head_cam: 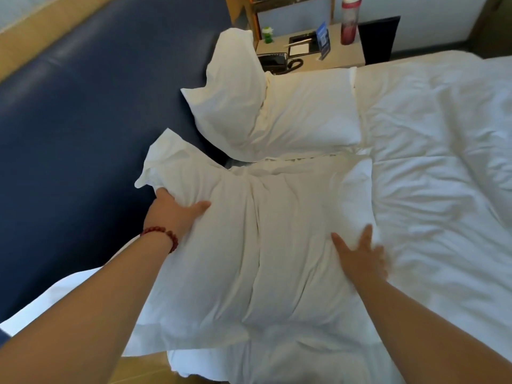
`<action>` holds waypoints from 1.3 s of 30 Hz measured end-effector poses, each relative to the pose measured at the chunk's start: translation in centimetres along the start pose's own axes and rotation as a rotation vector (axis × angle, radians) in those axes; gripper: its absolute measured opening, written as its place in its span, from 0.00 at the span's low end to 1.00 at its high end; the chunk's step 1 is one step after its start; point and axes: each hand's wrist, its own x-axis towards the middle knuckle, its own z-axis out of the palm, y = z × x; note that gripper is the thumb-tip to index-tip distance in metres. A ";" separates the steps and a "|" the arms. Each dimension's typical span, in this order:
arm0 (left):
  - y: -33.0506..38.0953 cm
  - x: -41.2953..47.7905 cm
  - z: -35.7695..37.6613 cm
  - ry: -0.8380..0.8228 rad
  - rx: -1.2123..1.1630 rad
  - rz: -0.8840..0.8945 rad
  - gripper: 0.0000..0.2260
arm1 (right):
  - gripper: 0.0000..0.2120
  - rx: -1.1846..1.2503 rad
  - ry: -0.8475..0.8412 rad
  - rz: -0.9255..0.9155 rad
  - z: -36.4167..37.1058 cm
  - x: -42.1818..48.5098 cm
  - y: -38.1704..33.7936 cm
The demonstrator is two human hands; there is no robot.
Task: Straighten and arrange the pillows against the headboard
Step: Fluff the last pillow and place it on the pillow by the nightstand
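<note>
Two white pillows lie at the head of the bed beside the dark blue padded headboard (83, 112). The near pillow (249, 245) is creased down its middle, one corner folded up against the headboard. My left hand (173, 210), with a red bead bracelet on the wrist, grips that pillow's headboard-side edge, thumb on top and fingers tucked behind. My right hand (363, 259) rests flat with fingers spread on the pillow's opposite side, slightly blurred. The far pillow (277, 115) lies beyond, its left end bent up against the headboard.
A rumpled white duvet (443, 162) covers the bed to the right. Past the far pillow stands a wooden nightstand (343, 55) with a black telephone (277, 62), a red bottle (349, 20), a blue card and a small green figure.
</note>
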 end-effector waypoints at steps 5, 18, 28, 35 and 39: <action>-0.2 1.0 0.4 0.073 -0.046 0.124 0.37 | 0.55 0.377 0.001 0.058 -0.5 -0.2 -1.1; 5.6 7.5 -4.6 0.345 0.409 0.345 0.42 | 0.42 0.383 0.143 0.140 0.3 -0.1 -2.2; 0.1 4.2 2.7 0.081 0.824 0.712 0.36 | 0.49 0.481 -0.045 0.103 0.2 -0.7 0.0; -2.6 3.8 5.4 0.060 0.859 0.606 0.36 | 0.36 0.712 -0.107 0.128 -0.8 -2.0 3.5; -4.7 1.7 5.8 0.022 0.817 0.491 0.36 | 0.43 0.668 0.058 -0.039 -1.0 -2.6 0.0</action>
